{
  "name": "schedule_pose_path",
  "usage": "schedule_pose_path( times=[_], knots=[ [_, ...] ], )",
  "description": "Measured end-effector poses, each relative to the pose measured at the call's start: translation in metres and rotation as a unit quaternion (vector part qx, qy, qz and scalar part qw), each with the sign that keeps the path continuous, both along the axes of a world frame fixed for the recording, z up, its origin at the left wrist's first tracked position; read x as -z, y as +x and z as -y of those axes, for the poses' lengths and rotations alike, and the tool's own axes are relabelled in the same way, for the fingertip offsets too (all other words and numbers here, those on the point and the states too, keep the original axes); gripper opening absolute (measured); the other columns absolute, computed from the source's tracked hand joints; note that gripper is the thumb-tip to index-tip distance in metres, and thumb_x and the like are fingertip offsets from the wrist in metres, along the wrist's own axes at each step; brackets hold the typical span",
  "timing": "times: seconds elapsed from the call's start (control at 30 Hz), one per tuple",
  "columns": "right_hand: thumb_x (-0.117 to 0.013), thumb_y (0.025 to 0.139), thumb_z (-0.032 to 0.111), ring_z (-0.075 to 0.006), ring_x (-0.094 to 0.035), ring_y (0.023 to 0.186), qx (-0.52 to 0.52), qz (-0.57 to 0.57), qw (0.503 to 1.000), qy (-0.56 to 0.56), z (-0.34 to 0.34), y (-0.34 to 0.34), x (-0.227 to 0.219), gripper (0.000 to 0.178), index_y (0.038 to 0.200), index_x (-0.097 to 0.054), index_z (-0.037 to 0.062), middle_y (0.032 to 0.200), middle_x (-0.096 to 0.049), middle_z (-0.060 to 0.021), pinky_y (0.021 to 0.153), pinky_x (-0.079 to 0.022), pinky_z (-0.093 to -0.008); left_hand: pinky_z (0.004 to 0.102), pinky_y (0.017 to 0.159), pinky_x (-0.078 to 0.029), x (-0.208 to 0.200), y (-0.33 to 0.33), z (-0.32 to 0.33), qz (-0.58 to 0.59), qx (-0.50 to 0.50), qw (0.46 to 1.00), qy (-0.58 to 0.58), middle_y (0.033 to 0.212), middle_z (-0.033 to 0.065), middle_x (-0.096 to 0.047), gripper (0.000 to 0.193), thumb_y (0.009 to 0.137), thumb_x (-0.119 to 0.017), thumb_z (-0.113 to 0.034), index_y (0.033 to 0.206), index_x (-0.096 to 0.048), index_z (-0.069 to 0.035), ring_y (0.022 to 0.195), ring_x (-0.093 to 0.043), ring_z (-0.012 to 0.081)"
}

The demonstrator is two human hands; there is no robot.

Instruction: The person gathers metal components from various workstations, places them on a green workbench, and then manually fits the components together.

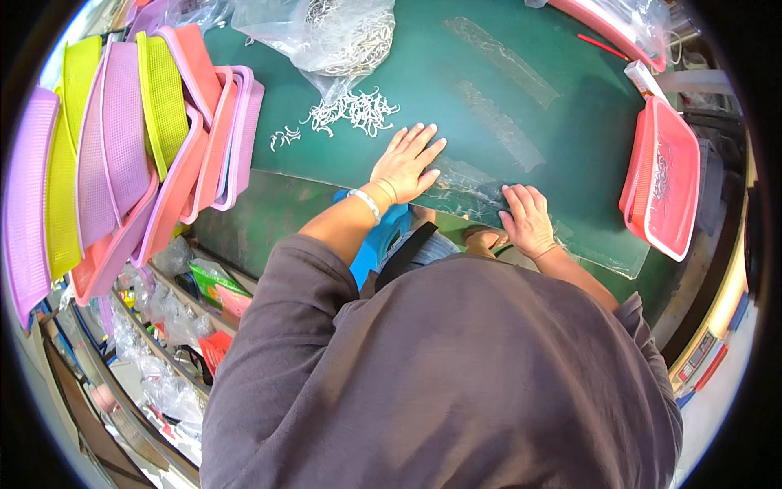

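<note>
My left hand (410, 165) lies flat on the green tabletop (440, 77), its fingers stretched out and apart, with nothing in it. A pale bracelet (364, 205) circles that wrist. Just beyond the fingertips, to the left, is a loose pile of small white curved hooks (358, 112), with a few stray ones at its left side. My right hand (528, 222) rests at the near edge of the table, fingers laid down and slightly bent, holding nothing. Strips of clear tape (501, 122) are stuck on the surface ahead of it.
A clear plastic bag (285, 28) full of white pieces sits at the far side. Stacked purple, green and coral baskets (167, 106) crowd the left. Pink trays (672, 204) with small pieces inside stand at the right edge. Behind them lies a red stick (603, 46).
</note>
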State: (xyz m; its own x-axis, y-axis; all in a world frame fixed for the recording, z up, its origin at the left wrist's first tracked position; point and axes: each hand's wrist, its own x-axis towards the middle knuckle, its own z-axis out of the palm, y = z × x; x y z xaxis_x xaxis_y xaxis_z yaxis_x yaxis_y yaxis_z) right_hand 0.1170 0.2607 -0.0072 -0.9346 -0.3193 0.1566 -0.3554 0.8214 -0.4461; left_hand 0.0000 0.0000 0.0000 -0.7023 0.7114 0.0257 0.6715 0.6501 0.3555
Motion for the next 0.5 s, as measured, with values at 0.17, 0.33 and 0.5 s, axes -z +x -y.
schedule_pose_path(
  times=[0.17,0.33,0.5],
  knots=[
    [-0.061,0.069,0.01,-0.0329,-0.043,0.099,0.032,0.021,0.999,0.027,0.015,0.01,-0.019,0.048,0.114,-0.047,0.0037,0.108,-0.046,-0.0135,0.087,-0.034,-0.0407,0.0431,0.1,-0.027,0.016,0.019,0.015,0.012,-0.035,0.983,0.177,0.124,0.015,-0.043,0.046,0.074,-0.058,-0.02,0.116,-0.047,-0.004,0.117,-0.038,0.033],
    [-0.061,0.069,0.008,-0.0334,-0.043,0.102,0.029,0.009,0.999,0.024,0.058,-0.028,-0.027,0.048,0.115,-0.046,0.0051,0.111,-0.045,-0.0142,0.088,-0.035,-0.0409,0.0408,0.072,-0.037,-0.005,0.028,0.067,-0.102,-0.194,0.955,0.2,0.093,0.0113,-0.052,0.038,0.067,-0.059,-0.014,0.103,-0.054,-0.004,0.084,-0.05,0.0299],
    [-0.06,0.071,0.01,-0.0352,-0.04,0.109,-0.035,0.024,0.999,-0.006,0.123,-0.085,-0.031,0.049,0.117,-0.044,0.0062,0.12,-0.041,-0.0156,0.093,-0.033,-0.0415,0.041,0.077,-0.036,0.007,0.019,0.139,-0.115,-0.38,0.914,0.087,0.096,0.0142,-0.051,0.047,0.073,-0.058,-0.018,0.116,-0.047,-0.002,0.087,-0.048,0.0306]
  ],
)
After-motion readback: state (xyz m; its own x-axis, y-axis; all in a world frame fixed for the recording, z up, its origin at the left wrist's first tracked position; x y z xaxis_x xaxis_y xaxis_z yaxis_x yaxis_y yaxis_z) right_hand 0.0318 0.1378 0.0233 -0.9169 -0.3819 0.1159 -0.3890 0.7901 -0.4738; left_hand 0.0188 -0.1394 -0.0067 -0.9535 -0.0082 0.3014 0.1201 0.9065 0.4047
